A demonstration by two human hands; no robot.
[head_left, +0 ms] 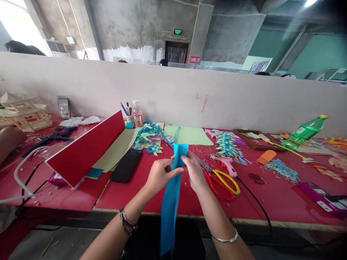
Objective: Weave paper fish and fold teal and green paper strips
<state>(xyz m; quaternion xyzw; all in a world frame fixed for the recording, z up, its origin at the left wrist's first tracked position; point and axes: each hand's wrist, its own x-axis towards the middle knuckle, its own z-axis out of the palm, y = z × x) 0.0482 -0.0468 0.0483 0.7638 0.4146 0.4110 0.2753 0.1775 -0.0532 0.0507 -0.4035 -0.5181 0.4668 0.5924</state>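
A long blue paper strip [170, 209] hangs from between my hands over the table's front edge, its top end upright and folded or layered. My left hand [161, 173] grips it from the left side, thumb lying across the front. On the right edge, near the top, the fingers of my right hand [193, 170] pinch the same strip. Thin blue strips curl up behind it. Scissors [221, 182] with red and yellow handles lie just right of my right hand, their tips partly hidden by it. Beyond them is a pink glue gun [226, 164].
A black phone [126, 166] and a leaning red board [86, 151] are on the left. Woven paper pieces [227, 144] and a pile of cut strips [148, 135] lie at the back. A green bottle [305, 133] and purple power strip [322, 198] sit at right.
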